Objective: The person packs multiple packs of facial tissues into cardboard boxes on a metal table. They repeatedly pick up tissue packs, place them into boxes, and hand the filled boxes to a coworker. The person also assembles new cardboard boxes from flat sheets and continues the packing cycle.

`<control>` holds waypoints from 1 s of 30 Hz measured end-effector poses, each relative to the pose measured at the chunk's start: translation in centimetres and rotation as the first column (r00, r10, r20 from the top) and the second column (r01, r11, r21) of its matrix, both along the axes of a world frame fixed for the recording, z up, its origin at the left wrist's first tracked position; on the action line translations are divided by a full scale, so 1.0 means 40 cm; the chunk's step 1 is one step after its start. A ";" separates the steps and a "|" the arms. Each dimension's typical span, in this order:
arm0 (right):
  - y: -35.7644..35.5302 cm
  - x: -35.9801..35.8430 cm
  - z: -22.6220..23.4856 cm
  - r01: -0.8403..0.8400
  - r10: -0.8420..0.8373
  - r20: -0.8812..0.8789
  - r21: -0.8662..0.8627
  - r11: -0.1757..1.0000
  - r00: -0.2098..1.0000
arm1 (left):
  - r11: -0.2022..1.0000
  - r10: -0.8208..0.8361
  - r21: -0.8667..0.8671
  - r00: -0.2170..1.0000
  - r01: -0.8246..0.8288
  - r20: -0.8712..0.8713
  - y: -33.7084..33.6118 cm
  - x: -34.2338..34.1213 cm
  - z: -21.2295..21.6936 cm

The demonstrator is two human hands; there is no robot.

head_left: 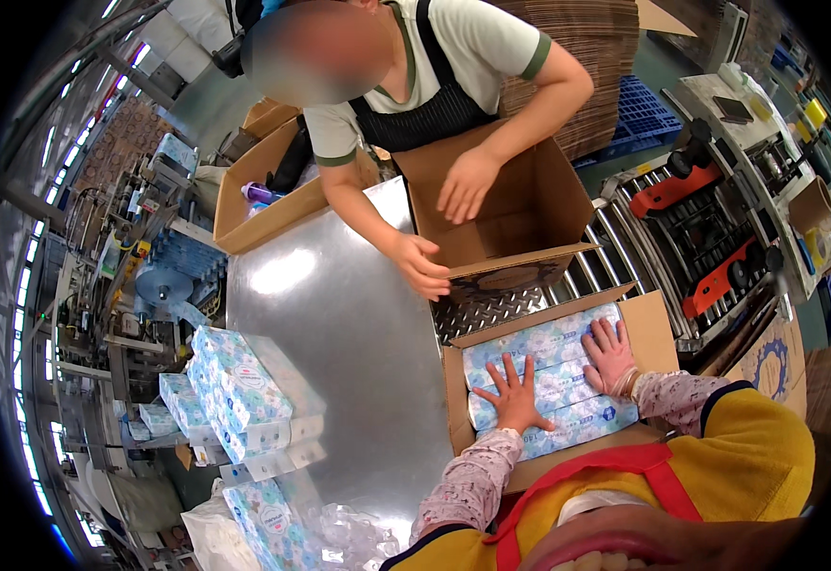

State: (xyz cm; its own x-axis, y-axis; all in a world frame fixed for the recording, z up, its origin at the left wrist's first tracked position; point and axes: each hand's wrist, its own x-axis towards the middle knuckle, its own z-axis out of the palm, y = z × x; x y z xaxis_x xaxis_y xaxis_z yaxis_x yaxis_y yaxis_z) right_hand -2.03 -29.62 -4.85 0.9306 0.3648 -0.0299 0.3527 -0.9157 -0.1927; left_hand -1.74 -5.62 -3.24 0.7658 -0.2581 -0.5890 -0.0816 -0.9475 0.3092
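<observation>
Both my hands lie spread on a layer of blue-and-white tissue packs (548, 381) that fill an open cardboard box (658, 328) close in front of me. My left hand (515, 398) rests flat with fingers apart near the middle and left of the packs. Toward the right end, my right hand (610, 357) presses on them, fingers also spread. Whatever lies beneath the top layer is hidden. Across from me, another person's hands are at a second open box (553, 205), one over its opening and one by its near left corner; its visible inside holds nothing.
A shiny metal table (358, 352) lies to my left, with stacked tissue packs (244, 385) and clear plastic wrap (353, 533) on it. Beyond stands a carton (234, 205) with assorted things. A roller conveyor (610, 252) with red-orange brackets (720, 276) runs at the right.
</observation>
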 end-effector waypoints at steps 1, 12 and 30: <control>0.000 0.000 0.003 0.003 -0.003 -0.013 0.005 1.000 1.000 | 1.000 0.002 -0.002 1.000 -0.002 0.003 -0.001 0.000 0.001; 0.008 0.001 0.006 0.035 -0.034 -0.093 0.008 0.999 0.995 | 0.999 -0.031 -0.022 0.999 0.031 -0.010 0.009 -0.002 -0.010; 0.020 0.002 0.019 0.026 -0.031 -0.086 -0.060 0.998 0.996 | 0.999 -0.012 -0.048 1.000 0.012 0.015 0.015 -0.004 0.001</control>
State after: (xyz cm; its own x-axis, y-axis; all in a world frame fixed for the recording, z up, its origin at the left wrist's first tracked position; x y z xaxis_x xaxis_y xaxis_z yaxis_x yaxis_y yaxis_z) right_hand -1.93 -28.82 -4.10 0.9337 0.3330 -0.1319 0.3102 -0.9359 -0.1670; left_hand -1.90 -5.03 -3.20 0.7709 -0.2953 -0.5643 -0.0978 -0.9304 0.3532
